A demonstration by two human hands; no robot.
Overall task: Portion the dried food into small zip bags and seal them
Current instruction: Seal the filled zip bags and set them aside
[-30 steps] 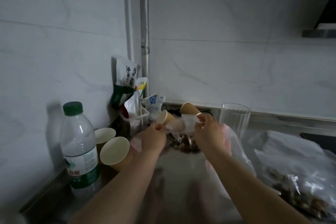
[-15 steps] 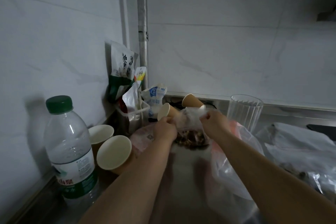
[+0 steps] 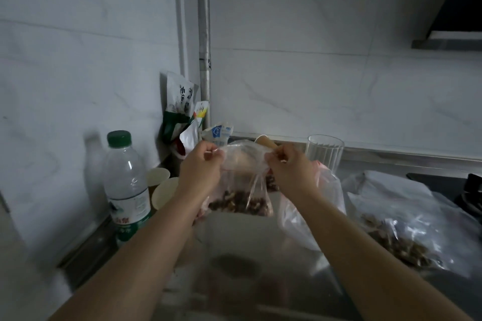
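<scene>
Both forearms reach out over the steel worktop (image 3: 247, 255), lifted clear of it. The left hand (image 3: 202, 164) is curled into a loose fist, thumb and forefinger pinching the left top corner of the small zip bag (image 3: 242, 182). The right hand (image 3: 287, 167) mirrors it, knuckles toward the camera, fingers curled and pinching the right top corner. Between them the bag's mouth runs left to right, stretched across the gap, and the bag hangs straight down from it, long axis vertical, mouth up. The dried food (image 3: 240, 204), brown pieces, sits in a band along the bottom edge, which hangs just above the worktop toward its back edge.

Labels now: the water bottle (image 3: 126, 185) by the left wall has a green cap and a white and green label with red characters, too blurred to read. In the back left corner a white and green packet (image 3: 180, 107) carries large dark Chinese characters, not legible from here, and a small blue and white pouch (image 3: 217, 134) stands beside it. Paper cups (image 3: 164, 193) lie between bottle and left hand. A ribbed clear glass (image 3: 324, 151) stands behind the right hand. At the right edge lies a big clear bag (image 3: 401, 229) with more brown pieces inside.
</scene>
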